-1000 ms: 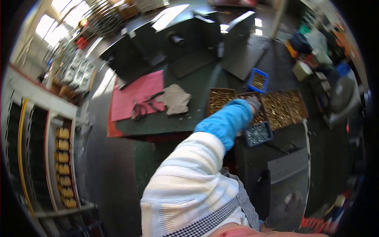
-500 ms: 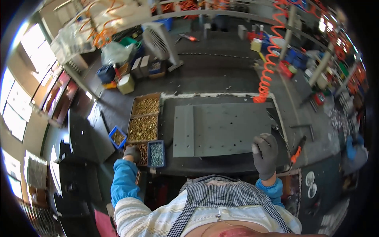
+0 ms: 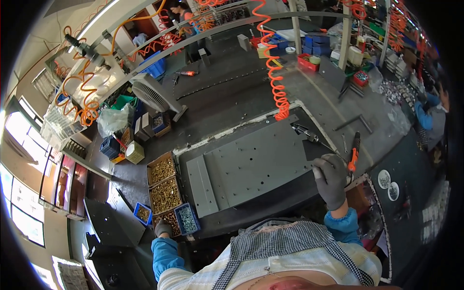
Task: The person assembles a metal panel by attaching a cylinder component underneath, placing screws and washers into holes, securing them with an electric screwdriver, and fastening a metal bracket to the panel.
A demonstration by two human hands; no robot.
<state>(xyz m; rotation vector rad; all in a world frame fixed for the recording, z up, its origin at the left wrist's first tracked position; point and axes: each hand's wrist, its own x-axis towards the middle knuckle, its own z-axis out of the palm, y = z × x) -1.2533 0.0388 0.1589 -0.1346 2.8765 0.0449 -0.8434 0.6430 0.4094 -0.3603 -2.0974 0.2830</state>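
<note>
My left hand [image 3: 163,228], in a grey glove, reaches into a small bin of copper-coloured fasteners [image 3: 171,220]. Its fingers are lost among the pieces. Over the near right corner of a flat grey metal panel [image 3: 232,157] is my right hand [image 3: 330,180], also gloved, with its fingers curled in; whatever they hold is too small to make out. The panel lies on the bench and has holes, a raised strip at its left end and several short studs standing up. Beside my left hand sits a blue bin of silvery fasteners [image 3: 187,219].
Two boxes of brass-coloured fasteners [image 3: 164,191] stand left of the panel, with a small blue tray [image 3: 143,213] nearby. An orange-handled power screwdriver [image 3: 354,153] lies to the right. A coiled orange air hose [image 3: 278,92] hangs beyond the panel. A fan [image 3: 153,95] stands far left.
The view has turned, so the panel and bins now appear slanted. My left hand stays at the copper-coloured fasteners, and my right hand stays curled by the panel's right end.
</note>
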